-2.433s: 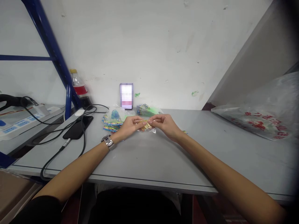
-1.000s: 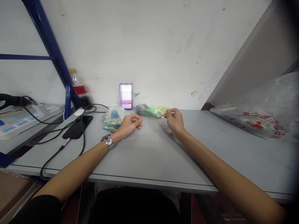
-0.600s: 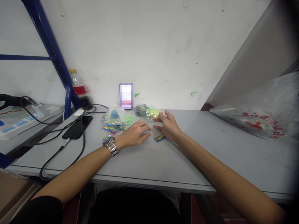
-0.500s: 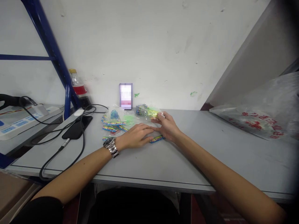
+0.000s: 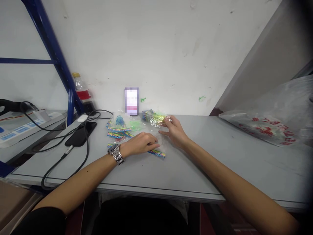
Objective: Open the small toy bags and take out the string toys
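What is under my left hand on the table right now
Under the left hand lies a clear packet with a colourful printed strip that sticks out past the fingers onto the grey table. The part beneath the palm is covered.

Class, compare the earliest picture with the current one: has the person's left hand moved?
Yes. The left hand has come nearer the table's front edge, away from the upright phone.

We note a phone [image 5: 131, 101] propped upright against the wall at centre frame. At left: a red-labelled bottle [image 5: 81, 88], a black phone [image 5: 81, 134] on a cable [image 5: 64, 156], a power strip [image 5: 18, 132]. A printed plastic bag [image 5: 271, 124] lies at right.
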`<state>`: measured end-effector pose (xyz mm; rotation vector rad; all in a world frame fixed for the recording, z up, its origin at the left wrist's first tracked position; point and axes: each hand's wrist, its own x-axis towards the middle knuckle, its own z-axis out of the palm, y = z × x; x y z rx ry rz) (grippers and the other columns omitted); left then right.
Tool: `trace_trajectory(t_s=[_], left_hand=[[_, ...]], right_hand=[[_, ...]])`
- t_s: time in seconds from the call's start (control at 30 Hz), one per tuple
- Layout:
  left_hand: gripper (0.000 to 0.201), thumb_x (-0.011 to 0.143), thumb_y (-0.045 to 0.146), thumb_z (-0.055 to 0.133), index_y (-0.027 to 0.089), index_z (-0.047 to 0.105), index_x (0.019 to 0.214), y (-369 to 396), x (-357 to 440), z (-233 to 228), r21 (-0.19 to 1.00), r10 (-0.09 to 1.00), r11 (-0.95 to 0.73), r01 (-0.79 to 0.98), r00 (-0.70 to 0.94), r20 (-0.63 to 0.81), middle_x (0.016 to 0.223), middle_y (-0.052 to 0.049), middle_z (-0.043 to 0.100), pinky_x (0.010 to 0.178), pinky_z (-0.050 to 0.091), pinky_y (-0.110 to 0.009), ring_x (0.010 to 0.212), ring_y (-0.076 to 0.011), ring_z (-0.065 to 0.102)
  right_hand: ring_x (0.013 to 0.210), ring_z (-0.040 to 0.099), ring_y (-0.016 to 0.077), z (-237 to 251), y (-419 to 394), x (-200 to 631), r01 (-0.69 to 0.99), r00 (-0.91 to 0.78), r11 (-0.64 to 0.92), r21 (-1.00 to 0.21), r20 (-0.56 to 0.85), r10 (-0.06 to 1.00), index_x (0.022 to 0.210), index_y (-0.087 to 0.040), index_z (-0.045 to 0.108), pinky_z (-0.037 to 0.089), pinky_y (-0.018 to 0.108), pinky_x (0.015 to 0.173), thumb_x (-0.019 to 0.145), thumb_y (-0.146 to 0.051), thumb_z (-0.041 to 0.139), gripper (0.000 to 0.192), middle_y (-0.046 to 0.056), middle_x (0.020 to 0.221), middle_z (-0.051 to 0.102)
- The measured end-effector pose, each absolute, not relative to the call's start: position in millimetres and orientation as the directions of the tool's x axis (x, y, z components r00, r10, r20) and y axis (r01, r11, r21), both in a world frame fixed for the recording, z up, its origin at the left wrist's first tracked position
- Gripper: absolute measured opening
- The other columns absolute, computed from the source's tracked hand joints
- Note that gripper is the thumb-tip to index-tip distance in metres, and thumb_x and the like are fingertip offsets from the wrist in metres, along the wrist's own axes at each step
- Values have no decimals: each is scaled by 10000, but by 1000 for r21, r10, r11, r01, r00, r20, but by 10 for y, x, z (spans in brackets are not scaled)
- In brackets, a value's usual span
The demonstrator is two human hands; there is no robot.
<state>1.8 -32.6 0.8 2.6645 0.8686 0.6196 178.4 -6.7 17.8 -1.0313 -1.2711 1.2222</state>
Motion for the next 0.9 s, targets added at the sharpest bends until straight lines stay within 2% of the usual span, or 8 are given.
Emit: trace_trajectory(t_s=[0.1,0.27,0.4,0.5,0.63,0.73,0.9], left_hand=[[431,955,354,443,163,499,572,-307,3,11,377,639,-764,524,697,325,692,-35,609,659,393,-264,674,-133,545],[453,926,349,502,182,345,536,-275,-25,0,333,690,-724,604,637,344,584,16,442,580,297,-275,569,-113,398],[345,916,372,536,180,427,652,-276,-45,-12,307,696,-718,625,636,333,731,0,486,608,337,-270,651,-131,437],[192,937,326,509,176,513,818,-277,-56,-17,303,688,-726,618,653,317,896,-37,549,702,410,-285,797,-165,514],[91,946,219,470,176,547,966,-278,-57,4,294,670,-741,603,688,278,1006,-63,587,805,452,-323,921,-195,555],[150,924,121,443,171,557,1006,-288,-53,38,296,667,-743,600,703,247,1017,-65,610,826,466,-333,945,-199,567],[252,883,53,395,168,574,1017,-294,-62,59,292,653,-754,588,718,242,1028,-69,615,814,473,-326,936,-188,564]], right_hand=[[937,477,167,199,-53,1820,50,-88,130,-990,125,988,789,-237,431,546,377,760,833,-498,580,304,-12,914,438],[826,406,157,246,-77,1856,248,-230,192,-950,135,964,793,-241,404,539,371,736,872,-471,520,269,-15,878,403],[778,377,154,288,-122,1852,313,-330,216,-925,107,938,783,-240,372,525,335,657,895,-472,477,278,-17,838,372],[821,415,163,307,-133,1848,296,-317,204,-933,106,942,787,-239,375,505,303,620,895,-493,471,292,-11,858,386],[905,466,180,317,-127,1859,147,-309,152,-977,101,946,808,-239,400,519,312,636,854,-551,528,340,-2,902,427],[937,485,192,324,-129,1867,43,-313,108,-993,90,945,800,-240,405,553,358,680,801,-585,590,391,-2,896,437],[921,518,191,329,-131,1867,16,-296,61,-998,53,954,790,-237,409,573,348,648,793,-561,618,386,-4,882,443]])
